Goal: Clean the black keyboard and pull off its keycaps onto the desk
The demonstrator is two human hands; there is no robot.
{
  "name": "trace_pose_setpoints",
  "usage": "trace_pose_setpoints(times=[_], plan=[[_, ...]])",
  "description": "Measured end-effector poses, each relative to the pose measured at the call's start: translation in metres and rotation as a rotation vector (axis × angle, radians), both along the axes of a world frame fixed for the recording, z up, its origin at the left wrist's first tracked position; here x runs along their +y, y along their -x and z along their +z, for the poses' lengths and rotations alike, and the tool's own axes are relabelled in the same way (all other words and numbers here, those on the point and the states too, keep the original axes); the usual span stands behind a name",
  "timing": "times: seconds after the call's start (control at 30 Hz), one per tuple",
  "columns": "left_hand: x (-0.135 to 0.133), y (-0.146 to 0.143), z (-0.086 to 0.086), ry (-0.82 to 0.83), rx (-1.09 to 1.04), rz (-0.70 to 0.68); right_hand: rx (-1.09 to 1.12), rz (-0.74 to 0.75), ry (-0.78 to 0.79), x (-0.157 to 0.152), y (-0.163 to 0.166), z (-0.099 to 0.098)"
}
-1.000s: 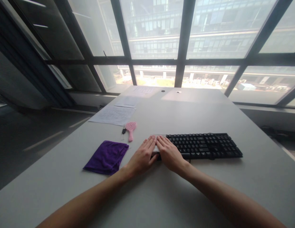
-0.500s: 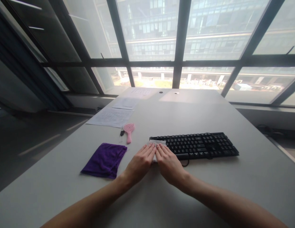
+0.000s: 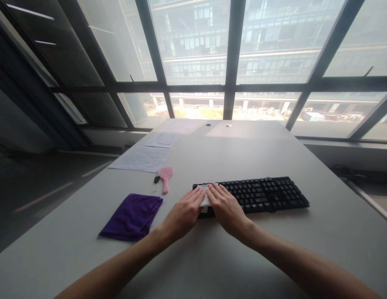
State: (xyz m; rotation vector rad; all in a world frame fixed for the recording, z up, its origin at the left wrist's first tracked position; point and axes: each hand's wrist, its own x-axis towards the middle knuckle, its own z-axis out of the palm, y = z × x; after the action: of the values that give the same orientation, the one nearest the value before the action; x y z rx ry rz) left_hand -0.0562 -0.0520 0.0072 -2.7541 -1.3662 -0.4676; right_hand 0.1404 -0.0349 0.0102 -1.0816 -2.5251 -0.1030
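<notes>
I see both flat palms, left hand (image 3: 184, 212) and right hand (image 3: 225, 207), have slid the white wipe (image 3: 206, 199) back up onto the keyboard's (image 3: 262, 193) left end. Neither hand is clenched; fingers press it flat, so wiping there goes on.

Two hands pressed flat on a white cloth at the keyboard's left end.

The left hand (image 3: 184, 212) and right hand (image 3: 226, 207) lie side by side, fingers straight, on the cloth (image 3: 205, 199), which covers the left end of the black keyboard (image 3: 262, 193). On the pale counter (image 3: 274, 249), a purple cloth (image 3: 132, 216) lies left of the hands; beyond it are a pink brush (image 3: 165, 176) with a small clip (image 3: 155, 181) just beside it, and papers (image 3: 140, 158). Large windows (image 3: 196, 41) stand behind.
</notes>
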Motion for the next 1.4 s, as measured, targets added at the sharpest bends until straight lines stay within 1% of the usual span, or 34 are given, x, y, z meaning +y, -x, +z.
trace_pose_setpoints(times=[0.13, 0.23, 0.3, 0.37, 0.47, 0.67, 0.73, 0.8, 0.93, 1.0, 1.07, 1.17, 1.3, 1.4], plan=[[0.019, -0.017, 0.000, -0.068, 0.028, 0.044, 0.013, -0.006, -0.003, 0.019, -0.013, 0.000], [0.026, -0.026, -0.003, -0.025, 0.034, 0.036, 0.027, 0.005, 0.056, 0.025, -0.019, -0.005], [0.027, -0.028, -0.005, -0.004, 0.030, 0.026, 0.032, 0.027, 0.097, 0.022, -0.023, -0.008], [0.023, -0.028, -0.008, -0.001, 0.025, 0.013, 0.036, 0.043, 0.122, 0.016, -0.025, -0.009], [0.009, -0.028, -0.012, 0.009, 0.045, -0.020, 0.027, 0.064, 0.140, 0.000, -0.030, -0.010], [-0.022, -0.033, -0.018, -0.027, 0.104, -0.106, -0.028, 0.075, 0.088, -0.034, -0.046, -0.020], [-0.024, -0.036, -0.015, -0.036, 0.118, -0.125, -0.036, 0.077, 0.056, -0.038, -0.049, -0.025], [-0.020, -0.040, -0.009, -0.056, 0.126, -0.129, -0.035, 0.059, 0.007, -0.037, -0.052, -0.028], [0.002, -0.054, 0.005, -0.152, 0.103, -0.130, -0.015, -0.017, -0.114, -0.023, -0.058, -0.026], [0.015, -0.061, 0.007, -0.193, 0.069, -0.127, 0.001, -0.050, -0.136, -0.012, -0.063, -0.024], [0.023, -0.068, 0.006, -0.185, 0.040, -0.124, 0.006, -0.075, -0.118, -0.005, -0.068, -0.023], [0.025, -0.076, 0.000, -0.103, 0.024, -0.145, -0.004, -0.090, -0.072, -0.004, -0.076, -0.026], [0.015, -0.079, -0.004, -0.035, 0.022, -0.212, 0.004, -0.082, -0.017, -0.024, -0.083, -0.030], [0.010, -0.078, -0.004, -0.024, 0.008, -0.257, 0.049, -0.064, 0.079, -0.036, -0.089, -0.024]])
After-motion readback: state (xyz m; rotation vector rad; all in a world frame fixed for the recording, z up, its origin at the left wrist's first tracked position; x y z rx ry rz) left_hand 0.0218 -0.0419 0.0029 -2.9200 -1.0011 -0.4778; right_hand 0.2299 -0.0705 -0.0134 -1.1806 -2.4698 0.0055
